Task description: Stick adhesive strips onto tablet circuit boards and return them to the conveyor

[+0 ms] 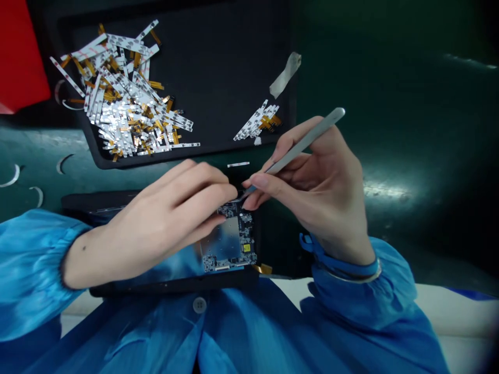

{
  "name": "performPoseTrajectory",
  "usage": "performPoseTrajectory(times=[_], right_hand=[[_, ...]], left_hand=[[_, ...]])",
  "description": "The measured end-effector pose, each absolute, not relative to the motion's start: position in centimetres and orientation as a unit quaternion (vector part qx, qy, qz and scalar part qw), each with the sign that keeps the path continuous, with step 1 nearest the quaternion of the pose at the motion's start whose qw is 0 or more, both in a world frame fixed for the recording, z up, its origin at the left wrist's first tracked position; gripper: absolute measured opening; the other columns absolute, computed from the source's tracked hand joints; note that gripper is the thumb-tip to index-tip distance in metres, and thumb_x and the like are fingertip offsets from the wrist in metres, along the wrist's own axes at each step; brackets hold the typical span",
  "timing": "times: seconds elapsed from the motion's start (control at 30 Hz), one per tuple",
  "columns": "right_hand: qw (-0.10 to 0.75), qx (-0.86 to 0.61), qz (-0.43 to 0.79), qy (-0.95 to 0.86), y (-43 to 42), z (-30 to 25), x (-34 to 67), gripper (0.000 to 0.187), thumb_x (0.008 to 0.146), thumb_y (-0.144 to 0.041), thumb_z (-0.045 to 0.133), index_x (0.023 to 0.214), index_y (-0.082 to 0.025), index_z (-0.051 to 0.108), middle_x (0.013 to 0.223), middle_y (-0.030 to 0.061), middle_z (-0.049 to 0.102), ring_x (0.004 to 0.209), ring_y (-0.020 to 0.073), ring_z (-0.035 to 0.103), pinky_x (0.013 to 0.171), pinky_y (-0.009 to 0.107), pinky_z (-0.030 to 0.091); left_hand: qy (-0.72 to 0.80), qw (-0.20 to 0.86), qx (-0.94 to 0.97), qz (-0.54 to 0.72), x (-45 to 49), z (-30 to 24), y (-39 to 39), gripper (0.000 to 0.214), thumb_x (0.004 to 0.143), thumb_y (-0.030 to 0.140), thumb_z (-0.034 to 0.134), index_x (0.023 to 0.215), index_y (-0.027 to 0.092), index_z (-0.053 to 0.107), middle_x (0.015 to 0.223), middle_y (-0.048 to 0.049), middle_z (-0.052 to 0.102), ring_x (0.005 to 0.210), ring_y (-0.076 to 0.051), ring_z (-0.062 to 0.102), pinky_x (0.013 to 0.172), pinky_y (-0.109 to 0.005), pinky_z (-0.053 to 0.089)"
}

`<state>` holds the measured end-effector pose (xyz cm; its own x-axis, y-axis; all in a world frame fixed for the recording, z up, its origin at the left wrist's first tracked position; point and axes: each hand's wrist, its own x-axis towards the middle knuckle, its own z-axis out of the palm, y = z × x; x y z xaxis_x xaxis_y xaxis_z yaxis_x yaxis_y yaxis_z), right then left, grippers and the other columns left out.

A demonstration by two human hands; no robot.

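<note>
A pair of metal tweezers (302,144) is held in the right hand (331,202), pen-fashion, between thumb and the first fingers; the grip of this hand is closed firmly on the shaft, and the rounded rear end is seen projecting up and to the right above the knuckles. The tweezer tips are brought down at the upper edge of an exposed circuit board (234,241), which is set in the right-hand part of a flat black housing (175,285) lying on the near edge of the counter (409,130), directly before the person. The left hand (163,223) is laid across the housing with its fingers stretched together towards the tweezer tips, the fingertips resting at the top of the board. Whether anything is pinched in the grip of this hand cannot be told, since the contact point is covered by the fingers. Both forearms are covered by blue sleeves (31,265). Behind the housing a black tray (218,72) is noted, carrying a large heap of white and orange strips (120,98) at its left and a smaller bundle (259,122) at its right front corner. A loose piece of tape (286,74) is seen at the tray's right edge, and a single strip (238,164) lies just in front of the tray. A red object (19,52) is observed at the far left.
</note>
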<state>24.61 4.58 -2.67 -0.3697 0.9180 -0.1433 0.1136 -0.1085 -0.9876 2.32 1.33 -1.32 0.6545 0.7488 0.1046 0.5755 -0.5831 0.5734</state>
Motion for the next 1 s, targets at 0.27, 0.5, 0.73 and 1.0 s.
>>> performPoseTrajectory(times=[0.27,0.5,0.73,1.0], right_hand=[[0.352,-0.448,0.576,-0.586,4.3,-2.4,24.3,0.026,0.089,-0.028,0.077,0.091,-0.027,0.051,0.072,-0.0068,0.061,0.063,0.0155,0.073,0.055,0.030,0.065],[0.351,-0.442,0.566,-0.601,4.8,-2.1,24.3,0.030,0.087,-0.032,0.080,0.087,-0.025,0.051,0.084,-0.0043,0.063,0.064,0.0125,0.072,0.060,0.028,0.066],[0.328,-0.447,0.598,-0.578,5.0,-2.4,24.4,0.031,0.086,-0.037,0.080,0.088,-0.026,0.051,0.077,-0.0058,0.063,0.063,0.0139,0.072,0.059,0.030,0.066],[0.364,-0.420,0.619,-0.555,5.1,-2.7,24.6,0.030,0.083,-0.029,0.083,0.089,-0.024,0.054,0.079,-0.0058,0.062,0.061,0.0123,0.071,0.056,0.027,0.065]], left_hand=[[0.341,0.227,0.895,0.178,1.2,-1.6,0.0,0.034,0.097,0.009,0.059,0.131,0.007,0.058,0.132,-0.0158,0.064,0.119,-0.027,0.061,0.103,-0.043,0.055],[0.320,0.189,0.907,0.201,1.0,-2.5,-0.2,0.032,0.098,0.007,0.054,0.129,0.007,0.061,0.129,-0.0160,0.064,0.121,-0.026,0.059,0.100,-0.041,0.055],[0.309,0.183,0.912,0.198,0.9,-2.4,-0.3,0.031,0.098,0.006,0.054,0.129,0.005,0.063,0.133,-0.0162,0.063,0.125,-0.028,0.057,0.102,-0.040,0.052],[0.308,0.186,0.912,0.196,0.9,-2.4,-0.2,0.030,0.100,0.007,0.053,0.128,0.005,0.063,0.133,-0.0157,0.064,0.126,-0.028,0.057,0.100,-0.040,0.052]])
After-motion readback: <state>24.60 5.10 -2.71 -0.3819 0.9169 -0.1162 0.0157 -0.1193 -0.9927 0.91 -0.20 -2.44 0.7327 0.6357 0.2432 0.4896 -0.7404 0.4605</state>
